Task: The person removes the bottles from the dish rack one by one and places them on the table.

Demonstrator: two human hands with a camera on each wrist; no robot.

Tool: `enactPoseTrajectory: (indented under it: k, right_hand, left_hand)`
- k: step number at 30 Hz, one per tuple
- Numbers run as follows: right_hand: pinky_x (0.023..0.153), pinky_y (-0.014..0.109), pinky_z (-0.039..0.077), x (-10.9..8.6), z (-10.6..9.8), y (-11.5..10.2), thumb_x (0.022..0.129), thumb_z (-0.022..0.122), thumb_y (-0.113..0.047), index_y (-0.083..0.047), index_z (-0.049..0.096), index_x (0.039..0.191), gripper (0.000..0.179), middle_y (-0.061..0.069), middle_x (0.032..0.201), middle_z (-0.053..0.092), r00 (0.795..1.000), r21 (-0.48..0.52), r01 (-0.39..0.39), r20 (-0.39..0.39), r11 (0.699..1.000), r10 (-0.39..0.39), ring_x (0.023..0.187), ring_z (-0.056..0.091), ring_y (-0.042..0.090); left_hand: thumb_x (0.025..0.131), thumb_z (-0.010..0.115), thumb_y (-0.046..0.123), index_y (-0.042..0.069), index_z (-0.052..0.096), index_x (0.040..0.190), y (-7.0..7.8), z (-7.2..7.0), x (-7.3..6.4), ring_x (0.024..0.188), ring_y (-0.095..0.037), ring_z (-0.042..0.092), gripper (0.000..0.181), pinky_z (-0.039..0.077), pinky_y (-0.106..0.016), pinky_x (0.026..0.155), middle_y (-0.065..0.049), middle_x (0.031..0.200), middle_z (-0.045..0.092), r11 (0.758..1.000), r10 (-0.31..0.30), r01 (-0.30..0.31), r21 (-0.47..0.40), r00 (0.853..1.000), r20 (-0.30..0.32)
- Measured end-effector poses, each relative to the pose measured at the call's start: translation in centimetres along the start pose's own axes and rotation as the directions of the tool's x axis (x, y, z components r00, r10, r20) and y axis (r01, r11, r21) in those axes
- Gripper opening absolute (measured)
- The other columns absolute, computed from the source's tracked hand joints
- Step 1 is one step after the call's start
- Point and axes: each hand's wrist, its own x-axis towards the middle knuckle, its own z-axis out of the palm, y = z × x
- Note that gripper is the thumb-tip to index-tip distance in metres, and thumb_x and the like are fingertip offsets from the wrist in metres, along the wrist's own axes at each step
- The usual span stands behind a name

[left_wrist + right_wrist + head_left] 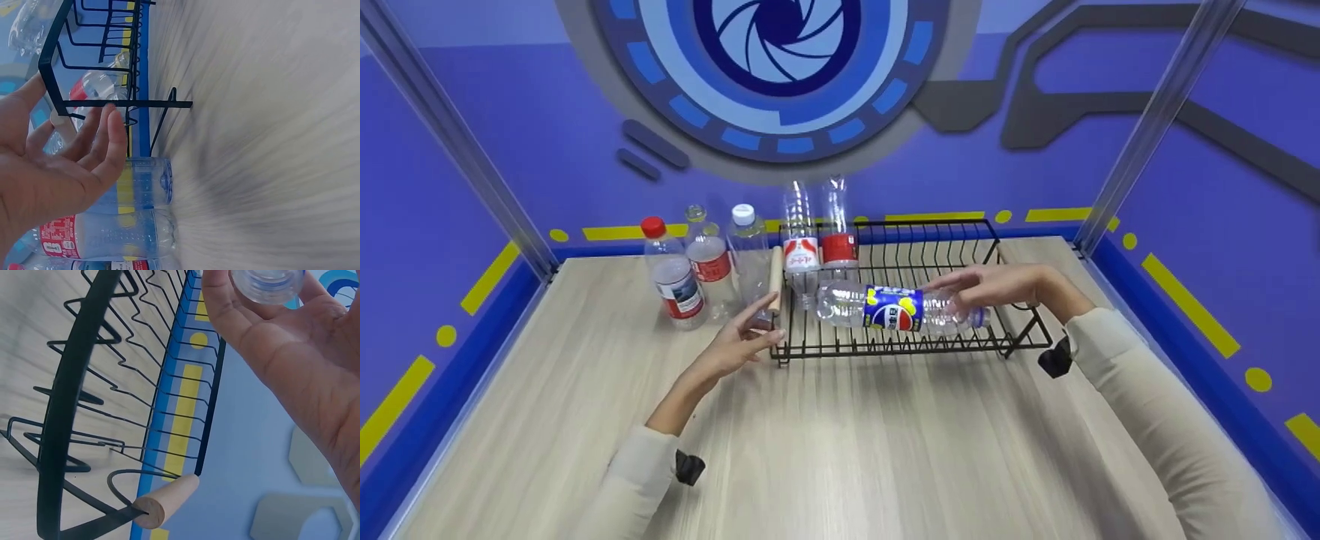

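Observation:
My right hand (pixel 997 289) grips a clear plastic bottle (pixel 896 307) with a blue and yellow label round its neck end. The bottle lies sideways over the front of a black wire dish rack (pixel 885 349), its base to the left. In the right wrist view the bottle's neck (pixel 270 284) shows at my palm. My left hand (pixel 731 345) holds the rack's left end by its wooden handle (pixel 775 277); in the left wrist view the thumb is at the frame's corner, fingers curled near the handle. Two clear bottles, one red-and-white labelled (pixel 801 255), one red-labelled (pixel 838 247), stand in the rack's left part.
Left of the rack stand a red-capped bottle (pixel 679 289), an uncapped red-labelled bottle (pixel 711 266) and a white-capped clear bottle (pixel 750 247). Blue printed walls (pixel 885 187) enclose the wooden table (pixel 840 442). Another wooden handle (pixel 169 500) forms the rack's right end.

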Motion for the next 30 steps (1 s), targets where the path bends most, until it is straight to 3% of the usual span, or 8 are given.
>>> enactPoseTrajectory:
  k: [3, 5, 12, 14, 17, 24, 27, 30]
  right_hand:
    - [0.076, 0.024, 0.056, 0.0, 0.4, -0.3, 0.096, 0.059, -0.015, -0.02, 0.037, 0.159, 0.067, 0.014, 0.159, 0.044, 1.0, 0.014, -0.007, 0.003, 1.0, 0.007, 0.104, 0.067, 0.023]
    - [0.076, 0.024, 0.056, 0.0, 0.6, -0.5, 0.096, 0.06, -0.017, -0.021, 0.038, 0.158, 0.067, 0.014, 0.159, 0.044, 1.0, 0.012, -0.011, 0.0, 1.0, 0.011, 0.106, 0.068, 0.026]
    - [0.076, 0.024, 0.056, -0.3, 1.0, -0.9, 0.096, 0.062, -0.02, -0.021, 0.04, 0.158, 0.066, 0.017, 0.159, 0.044, 1.0, -0.015, -0.001, -0.002, 1.0, 0.001, 0.102, 0.069, 0.024]
    - [0.076, 0.024, 0.056, -0.3, 1.1, -1.0, 0.096, 0.063, -0.021, -0.023, 0.041, 0.157, 0.065, 0.013, 0.159, 0.044, 1.0, -0.018, 0.001, -0.008, 1.0, -0.001, 0.102, 0.068, 0.023]
    - [0.076, 0.024, 0.056, -0.3, 1.3, -1.4, 0.095, 0.063, -0.019, -0.023, 0.041, 0.157, 0.066, 0.011, 0.159, 0.044, 1.0, -0.008, 0.015, 0.002, 1.0, -0.015, 0.099, 0.067, 0.022]
    - [0.078, 0.024, 0.055, -0.3, 2.0, -2.2, 0.097, 0.06, -0.016, -0.016, 0.038, 0.158, 0.065, 0.019, 0.154, 0.049, 0.995, -0.013, 0.089, 0.052, 0.996, -0.089, 0.11, 0.069, 0.026]
    - [0.081, 0.026, 0.056, -0.2, 2.3, -2.4, 0.098, 0.061, -0.019, -0.016, 0.039, 0.158, 0.063, 0.018, 0.154, 0.049, 0.993, -0.035, 0.109, 0.056, 0.993, -0.107, 0.111, 0.067, 0.025]
    - [0.084, 0.03, 0.057, -0.2, 2.7, -2.7, 0.099, 0.063, -0.022, -0.017, 0.041, 0.157, 0.062, 0.016, 0.155, 0.049, 0.992, -0.047, 0.119, 0.056, 0.992, -0.117, 0.113, 0.065, 0.024]
  left_hand:
    - [0.096, 0.072, 0.02, 0.016, 0.04, 0.157, 0.1, 0.3, -0.4, 0.11, -0.029, 0.062, 0.069, 0.055, -0.041, 0.087, -0.023, 0.132, 0.06, 0.993, 0.095, -0.087, 0.083, 0.991, -0.096]
    - [0.094, 0.074, 0.019, 0.012, 0.049, 0.151, 0.4, 0.5, -0.6, 0.11, -0.031, 0.061, 0.063, 0.054, -0.038, 0.086, -0.022, 0.13, 0.062, 0.975, 0.177, -0.148, 0.167, 0.969, -0.171]
    - [0.098, 0.07, 0.022, 0.01, 0.07, 0.127, 3.2, 1.5, -1.4, 0.099, -0.03, 0.064, 0.031, 0.051, -0.043, 0.079, -0.014, 0.115, 0.069, 0.822, 0.467, -0.237, 0.518, 0.801, -0.374]
    - [0.1, 0.067, 0.024, 0.011, 0.07, 0.127, 4.4, 1.7, -1.6, 0.102, -0.031, 0.065, 0.03, 0.052, -0.047, 0.084, -0.012, 0.114, 0.069, 0.797, 0.497, -0.251, 0.549, 0.789, -0.361]
    - [0.101, 0.065, 0.03, 0.014, 0.068, 0.132, 6.0, 2.1, -2.0, 0.112, -0.033, 0.065, 0.036, 0.052, -0.052, 0.093, -0.012, 0.121, 0.069, 0.783, 0.498, -0.272, 0.559, 0.813, -0.302]
    - [0.097, 0.065, 0.049, 0.019, 0.058, 0.145, 8.3, 3.2, -2.9, 0.128, -0.034, 0.058, 0.057, 0.048, -0.06, 0.104, -0.012, 0.139, 0.062, 0.745, 0.425, -0.282, 0.605, 0.899, -0.104]
    - [0.092, 0.071, 0.052, 0.02, 0.056, 0.147, 8.5, 3.6, -3.1, 0.129, -0.033, 0.058, 0.065, 0.05, -0.058, 0.103, -0.01, 0.14, 0.061, 0.743, 0.396, -0.301, 0.598, 0.918, -0.029]
    - [0.088, 0.077, 0.051, 0.02, 0.056, 0.147, 8.5, 3.8, -3.1, 0.131, -0.031, 0.057, 0.07, 0.049, -0.057, 0.105, -0.008, 0.141, 0.061, 0.753, 0.39, -0.336, 0.565, 0.92, 0.027]
